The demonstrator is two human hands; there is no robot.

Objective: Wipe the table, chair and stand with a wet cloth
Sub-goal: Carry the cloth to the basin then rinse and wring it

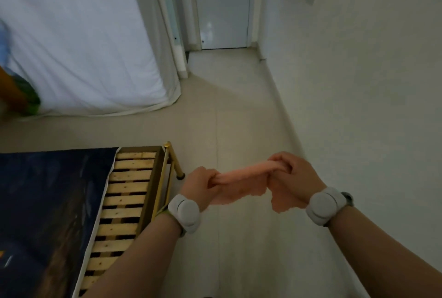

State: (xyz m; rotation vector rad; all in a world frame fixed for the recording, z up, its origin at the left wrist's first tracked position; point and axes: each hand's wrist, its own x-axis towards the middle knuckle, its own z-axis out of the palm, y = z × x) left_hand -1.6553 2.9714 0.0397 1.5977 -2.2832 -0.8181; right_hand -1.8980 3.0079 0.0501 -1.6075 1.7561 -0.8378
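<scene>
Both hands are held out in front of the body above the floor [239, 111], and a pink cloth [241, 183] is stretched between them. The left hand [201, 184] is closed in a fist around one end of the cloth, with the fingers curled over the bunched fabric. The right hand [295, 178] is closed around the other end, its fingers wrapped tight over the top of the roll. The middle of the cloth runs as a twisted band from one fist to the other, rising slightly toward the right hand. Loose flaps hang down below the band and under the right hand. Each wrist carries a grey band [185, 214].

To the left and below the left forearm stands a bed frame with bare wooden slats [124, 202], partly covered by a dark blue mattress [47, 214]. Farther away a white sheet [79, 41] hangs down to the floor. A closed door [223, 6] lies at the end of the passage, well beyond the hands.
</scene>
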